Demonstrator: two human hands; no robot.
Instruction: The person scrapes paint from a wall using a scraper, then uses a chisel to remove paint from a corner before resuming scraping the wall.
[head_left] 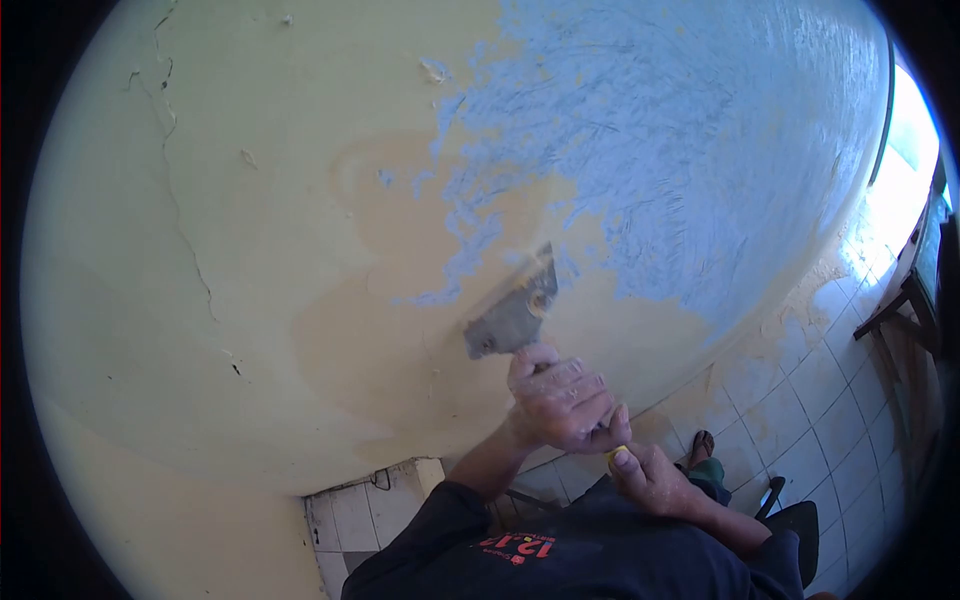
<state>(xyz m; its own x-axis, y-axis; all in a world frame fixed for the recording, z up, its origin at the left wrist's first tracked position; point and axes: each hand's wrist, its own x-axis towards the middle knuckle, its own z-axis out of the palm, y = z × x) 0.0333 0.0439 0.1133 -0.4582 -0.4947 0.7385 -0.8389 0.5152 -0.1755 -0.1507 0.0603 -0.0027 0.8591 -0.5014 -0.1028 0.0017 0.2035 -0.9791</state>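
A wide metal scraper (510, 315) is pressed to or just off a wall (380, 230), its blade tilted and slightly blurred. My left hand (563, 400) is wrapped round the tool just below the blade, with pale dust on its fingers. Lower and to the right, my right hand (655, 482) grips the end of the handle, where a bit of yellow shows by the thumb. Around the blade the wall is tan and yellowish, and above it spreads a patch of exposed blue paint (650, 150) with ragged edges.
A long crack (178, 210) runs down the wall's left side. At lower right lies a dusty tiled floor (800, 390), with a foot (703, 446) on it. A dark chair (797, 535) and a wooden piece of furniture (915, 300) stand at the right. A tiled ledge (360, 515) sits below left.
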